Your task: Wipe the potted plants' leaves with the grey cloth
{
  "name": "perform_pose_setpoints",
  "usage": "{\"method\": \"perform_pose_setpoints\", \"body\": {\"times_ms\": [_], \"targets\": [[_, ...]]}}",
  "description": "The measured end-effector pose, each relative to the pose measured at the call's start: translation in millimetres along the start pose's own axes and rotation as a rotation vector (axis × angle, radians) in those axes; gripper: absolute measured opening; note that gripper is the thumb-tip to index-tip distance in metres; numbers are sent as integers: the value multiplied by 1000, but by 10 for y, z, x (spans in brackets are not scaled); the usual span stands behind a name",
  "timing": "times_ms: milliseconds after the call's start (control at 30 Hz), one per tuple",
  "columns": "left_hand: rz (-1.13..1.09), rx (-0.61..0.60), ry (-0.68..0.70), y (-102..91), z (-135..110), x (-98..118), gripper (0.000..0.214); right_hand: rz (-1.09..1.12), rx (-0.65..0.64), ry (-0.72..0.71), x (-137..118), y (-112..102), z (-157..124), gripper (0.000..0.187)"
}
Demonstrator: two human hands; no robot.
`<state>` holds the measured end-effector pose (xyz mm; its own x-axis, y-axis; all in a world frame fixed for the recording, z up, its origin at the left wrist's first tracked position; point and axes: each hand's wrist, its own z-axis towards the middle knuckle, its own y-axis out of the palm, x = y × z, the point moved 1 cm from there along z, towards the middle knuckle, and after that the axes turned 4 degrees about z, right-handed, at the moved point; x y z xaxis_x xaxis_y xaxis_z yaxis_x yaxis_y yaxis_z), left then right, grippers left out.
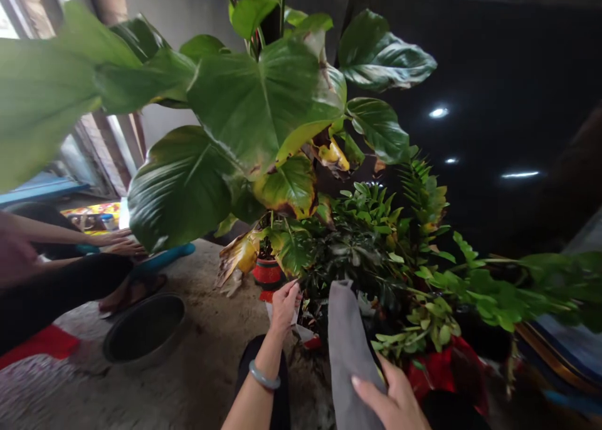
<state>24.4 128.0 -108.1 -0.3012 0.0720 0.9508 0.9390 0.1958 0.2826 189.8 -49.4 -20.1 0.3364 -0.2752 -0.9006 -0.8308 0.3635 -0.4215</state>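
My left hand (285, 308), with a bangle at the wrist, is low in front of the plants. Its fingers are closed in a pinch beside the dark foliage; what they hold, if anything, is too small to make out. A grey cloth (348, 348), long and folded, stands up from my right hand (392, 392), which grips its lower part with the thumb across the front. Above both hands spreads a plant with large green leaves (263, 104). Some lower leaves, such as a yellowing leaf (288, 185), have brown edges.
Behind my left hand stands a red pot (268, 273). Leafy branches (498, 286) reach out on the right above a red bag-like thing (446, 377). A dark basin (145, 333) sits on the floor at left, near a seated person (61, 261). A dark glossy wall (493, 104) rises behind.
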Motion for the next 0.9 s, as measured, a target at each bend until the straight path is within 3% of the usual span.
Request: {"method": "perform_pose_setpoints", "body": {"times_ms": [67, 133, 233, 300, 367, 467, 567, 633, 700, 800, 900], "targets": [[4, -6, -17, -46, -18, 17, 41, 44, -61, 30, -31, -173, -103, 51], [-23, -9, -34, -73, -47, 39, 41, 123, -39, -22, -224, -394, -41, 50], [-71, -11, -71, -63, -99, 51, 41, 182, 253, -142, -548, -580, 289, 45], [-80, -12, -97, -33, -124, 41, 38, 240, 360, -141, -594, -510, 514, 39], [-88, -5, -109, -6, -132, 24, 35, 362, 278, -28, -448, -319, 615, 35], [-106, 2, -152, -1, -122, 5, 32, 473, 60, 218, -28, -41, 432, 30], [-115, -15, -199, -30, -127, 17, 33, 416, -86, 231, 234, 0, 61, 30], [-114, -25, -198, -46, -161, 45, 35, 422, -143, 182, 177, -107, -93, 32], [-101, -34, -181, -50, -223, 84, 37, 489, -89, 174, -31, -274, -75, 36], [-48, -68, -175, -37, -340, 144, 37, 608, 108, 103, -381, -495, 232, 38], [-21, -77, -198, -27, -439, 185, 36, 647, 209, 27, -435, -501, 556, 29]]}}
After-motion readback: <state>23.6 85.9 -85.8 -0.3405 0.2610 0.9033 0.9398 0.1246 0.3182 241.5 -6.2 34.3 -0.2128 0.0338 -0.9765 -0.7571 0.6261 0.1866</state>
